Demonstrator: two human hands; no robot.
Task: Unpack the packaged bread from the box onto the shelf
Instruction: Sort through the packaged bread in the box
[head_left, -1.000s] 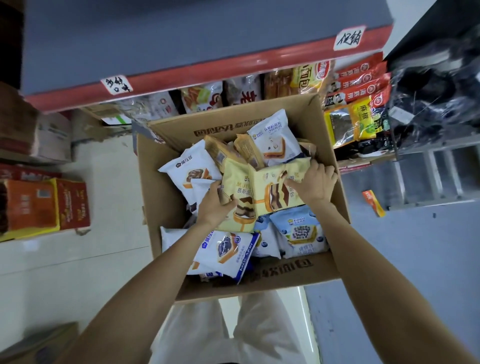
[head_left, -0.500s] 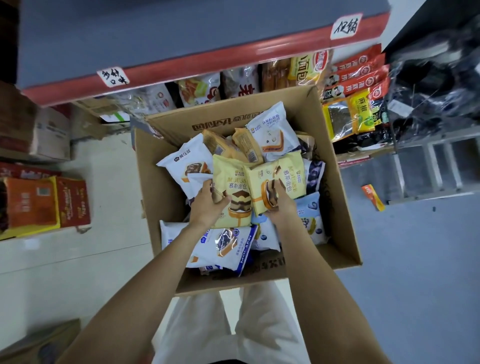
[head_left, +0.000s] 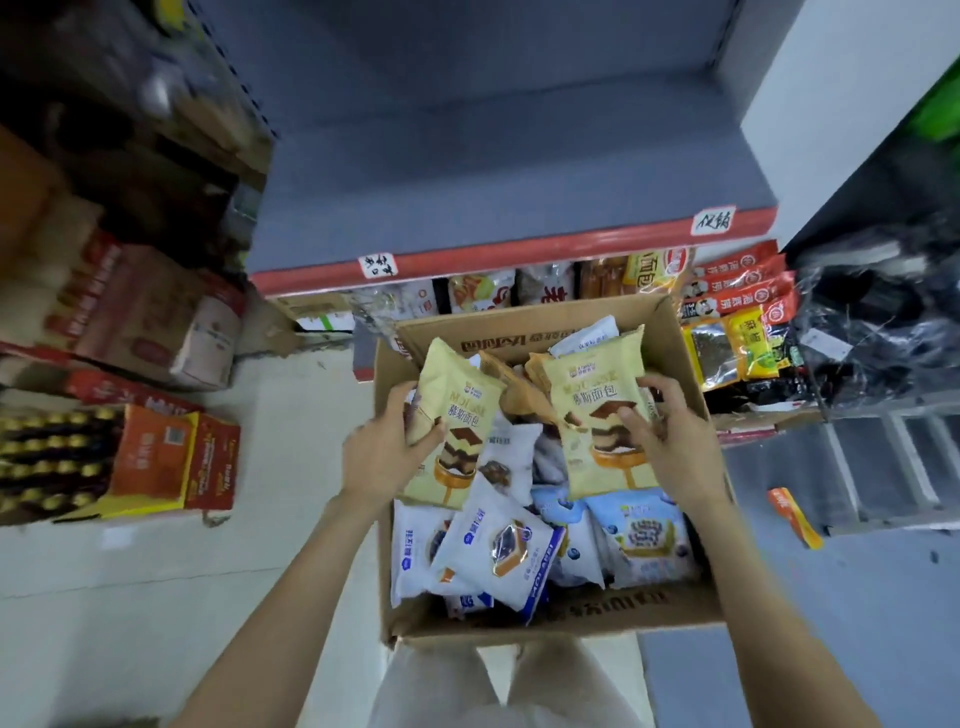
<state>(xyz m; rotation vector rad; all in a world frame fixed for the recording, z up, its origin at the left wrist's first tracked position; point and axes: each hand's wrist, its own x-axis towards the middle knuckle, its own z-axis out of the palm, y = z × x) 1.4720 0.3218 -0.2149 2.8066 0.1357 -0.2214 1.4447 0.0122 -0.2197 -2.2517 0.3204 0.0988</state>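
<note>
Bread packets (head_left: 457, 426) in both hands' grip

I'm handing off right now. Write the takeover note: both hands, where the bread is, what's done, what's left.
Left hand: grips one yellow bread pack, lifted above the box.
Right hand: grips a second yellow pack, also lifted.
Box: on the floor below the grey shelf, many white and blue packs inside.
Done: two packs picked out; none visible on the grey shelf.
Left: set both packs on the shelf, then unpack the rest.
</note>
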